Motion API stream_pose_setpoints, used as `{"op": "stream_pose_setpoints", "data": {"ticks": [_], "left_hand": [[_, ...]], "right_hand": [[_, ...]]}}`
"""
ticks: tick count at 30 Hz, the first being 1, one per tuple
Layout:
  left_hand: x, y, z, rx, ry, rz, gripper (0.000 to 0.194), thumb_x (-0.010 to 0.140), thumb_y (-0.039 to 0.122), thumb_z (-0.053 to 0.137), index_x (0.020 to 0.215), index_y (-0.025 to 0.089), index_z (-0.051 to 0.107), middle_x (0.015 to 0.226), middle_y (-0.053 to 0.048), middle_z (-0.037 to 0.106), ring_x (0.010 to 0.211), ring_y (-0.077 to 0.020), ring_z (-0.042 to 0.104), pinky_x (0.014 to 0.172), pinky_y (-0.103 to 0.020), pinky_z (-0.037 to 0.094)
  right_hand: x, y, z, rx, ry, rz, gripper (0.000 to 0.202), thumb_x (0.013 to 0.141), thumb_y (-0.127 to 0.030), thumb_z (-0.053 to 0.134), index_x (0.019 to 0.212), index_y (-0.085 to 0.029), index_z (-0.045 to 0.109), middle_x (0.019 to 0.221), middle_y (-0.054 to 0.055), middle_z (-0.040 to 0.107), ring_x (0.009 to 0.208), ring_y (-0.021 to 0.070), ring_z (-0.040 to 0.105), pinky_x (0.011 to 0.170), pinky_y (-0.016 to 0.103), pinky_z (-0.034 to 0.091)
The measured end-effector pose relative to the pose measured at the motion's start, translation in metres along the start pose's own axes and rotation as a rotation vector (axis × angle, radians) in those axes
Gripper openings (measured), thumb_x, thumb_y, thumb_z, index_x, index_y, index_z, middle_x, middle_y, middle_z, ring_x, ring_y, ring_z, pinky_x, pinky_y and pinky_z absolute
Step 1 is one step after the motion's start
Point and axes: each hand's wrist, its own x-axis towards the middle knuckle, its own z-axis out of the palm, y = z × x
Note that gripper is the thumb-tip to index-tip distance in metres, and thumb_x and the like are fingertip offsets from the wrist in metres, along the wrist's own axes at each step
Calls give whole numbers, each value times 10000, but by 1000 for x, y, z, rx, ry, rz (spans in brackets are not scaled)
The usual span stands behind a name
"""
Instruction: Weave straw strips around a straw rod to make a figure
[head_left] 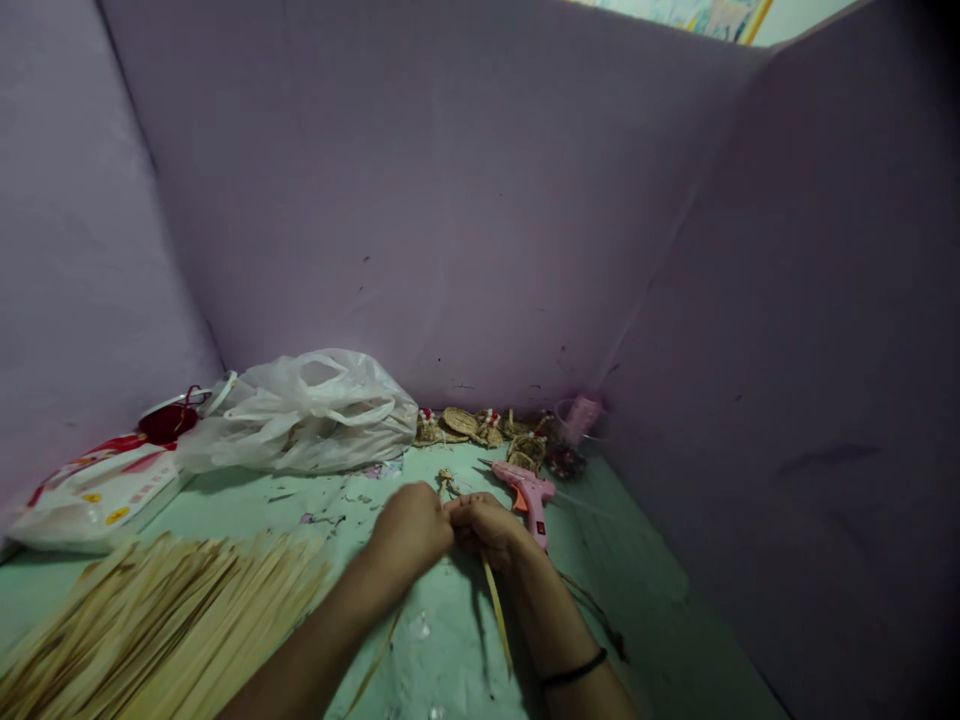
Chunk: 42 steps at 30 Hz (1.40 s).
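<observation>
My left hand (415, 522) and my right hand (484, 522) meet over the middle of the table, both closed on a piece of braided straw (444, 480). Its knotted end sticks up past my fingers on the far side. A loose pale straw strip (496, 610) hangs below my right hand, and another thin strip (379, 655) trails under my left forearm. My fingers hide most of the piece. Just right of my right hand lies a pink glue gun (526, 490) with an orange trigger, its nozzle pointing left.
Many flat straw strips (172, 620) cover the near left. Behind them are a tissue pack (112, 500), a dark red bundle (168, 422) and a white plastic bag (315, 415). Woven straw pieces (465, 422) and a pink spool (583, 418) line the back. Purple walls (450, 200) enclose the table.
</observation>
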Motion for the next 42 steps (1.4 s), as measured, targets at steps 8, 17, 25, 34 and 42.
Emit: {"op": "stream_pose_setpoints", "data": {"ticks": [8, 17, 25, 34, 42], "left_hand": [[24, -21, 6, -770, -429, -335, 98, 574, 100, 426, 537, 103, 516, 426, -3, 497, 325, -57, 400, 340, -160, 276], [25, -19, 20, -644, -137, -280, 200, 483, 38, 443, 330, 141, 364, 242, 65, 261, 253, -25, 210, 305, -167, 110], [23, -12, 23, -779, -86, -248, 255, 455, 14, 413, 314, 156, 254, 269, 79, 221, 286, -11, 203, 323, -163, 121], [19, -23, 9, -764, -203, -229, 182, 496, 125, 441, 380, 173, 309, 266, 83, 243, 237, -22, 175, 290, -173, 57], [31, -41, 4, -779, -400, -151, 83, 500, 213, 483, 458, 162, 432, 293, 83, 292, 248, -29, 180, 270, -174, 81]], "right_hand": [[-4, -4, 2, 116, -12, 44, 98, 475, -49, 480, 537, -122, 499, 416, -23, 489, 394, 80, 451, 429, 191, 335], [-1, -3, -1, -813, 245, -335, 148, 512, -82, 495, 590, -124, 613, 526, 15, 585, 496, 93, 484, 458, 186, 303], [-22, -22, 15, -1196, 466, -273, 191, 538, -111, 531, 646, -149, 683, 669, 121, 659, 625, 183, 569, 538, 245, 327], [-34, -28, 29, -1211, 361, -329, 150, 558, -146, 552, 621, -160, 688, 597, 98, 626, 542, 156, 510, 492, 246, 272], [-12, -22, 10, -733, 454, -251, 213, 679, -205, 438, 563, -120, 596, 498, 13, 510, 474, 79, 409, 446, 198, 233]]}}
